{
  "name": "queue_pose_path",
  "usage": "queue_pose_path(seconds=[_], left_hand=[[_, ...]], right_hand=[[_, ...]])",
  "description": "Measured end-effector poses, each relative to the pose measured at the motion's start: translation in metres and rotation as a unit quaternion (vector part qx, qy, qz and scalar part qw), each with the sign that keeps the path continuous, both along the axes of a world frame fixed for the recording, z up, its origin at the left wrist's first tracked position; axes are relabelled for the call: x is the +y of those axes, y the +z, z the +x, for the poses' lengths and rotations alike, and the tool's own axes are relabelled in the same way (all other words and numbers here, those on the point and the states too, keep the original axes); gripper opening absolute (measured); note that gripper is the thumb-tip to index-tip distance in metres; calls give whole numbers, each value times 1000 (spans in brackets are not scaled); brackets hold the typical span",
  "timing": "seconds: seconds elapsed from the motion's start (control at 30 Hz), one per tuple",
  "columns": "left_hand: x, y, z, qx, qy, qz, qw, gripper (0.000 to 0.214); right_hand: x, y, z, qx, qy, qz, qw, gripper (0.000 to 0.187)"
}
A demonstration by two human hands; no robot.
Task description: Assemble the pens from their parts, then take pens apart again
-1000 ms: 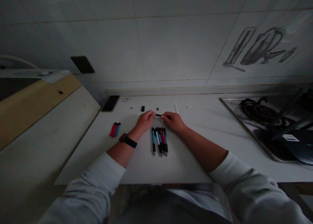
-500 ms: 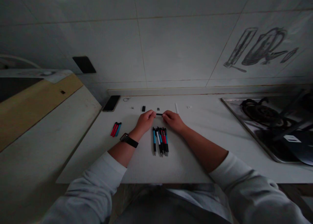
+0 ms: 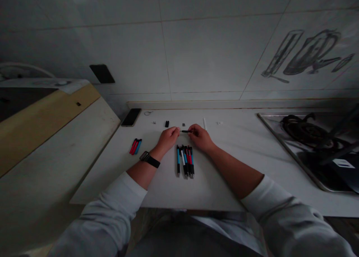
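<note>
My right hand (image 3: 199,138) pinches a short black pen part (image 3: 185,131) that sticks out toward the left. My left hand (image 3: 168,138) is closed in a pinch just left of that part, a small gap away; what its fingertips hold is too small to name. A black watch sits on my left wrist. Just in front of both hands lies a row of several pens (image 3: 185,160) with blue, red, white and black barrels. Both hands rest on the white counter (image 3: 224,167).
A small bunch of red and blue pen sleeves (image 3: 135,146) lies at the left. Small pen parts (image 3: 167,124), a white tube (image 3: 205,124) and a dark phone (image 3: 131,117) lie near the wall. A gas hob (image 3: 316,144) fills the right side.
My hands have drawn slightly apart: the black part, earlier bridging both hands, now stays with the right hand. The view has shifted a little to the left.
</note>
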State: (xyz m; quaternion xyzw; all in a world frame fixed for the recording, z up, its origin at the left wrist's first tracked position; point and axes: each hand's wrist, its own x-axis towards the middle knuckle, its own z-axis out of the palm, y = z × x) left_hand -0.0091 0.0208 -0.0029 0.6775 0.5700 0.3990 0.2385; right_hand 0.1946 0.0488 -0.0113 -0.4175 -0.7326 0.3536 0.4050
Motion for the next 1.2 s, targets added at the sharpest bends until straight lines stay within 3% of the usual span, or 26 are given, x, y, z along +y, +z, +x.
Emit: queue_pose_path(seconds=[0.1,0.2,0.33,0.47,0.6,0.83,1.03,1.2], left_hand=[[0,7,-8,-33,32,-23,999,47],[1,26,-29,-6,66,31,997,43],[11,54,-73,162,112,83,977,30],[30,66,-110,314,97,86,941,15],[53,60,-127,352,53,72,932,15],[88,39,-129,436,-44,56,897,14],[97,28,-131,484,-68,30,872,19],[97,27,-135,493,-63,14,867,22]], right_hand=[[0,1,-1,21,-19,14,999,18],[0,1,-1,29,-20,5,999,19],[1,0,-3,24,-9,-9,1000,18],[1,0,-3,13,-1,-7,1000,16],[1,-1,-3,7,10,-7,1000,16],[2,-2,-2,-5,13,-3,1000,16],[4,-3,-4,-2,20,-22,1000,16],[5,-6,-5,5,22,-17,1000,16]])
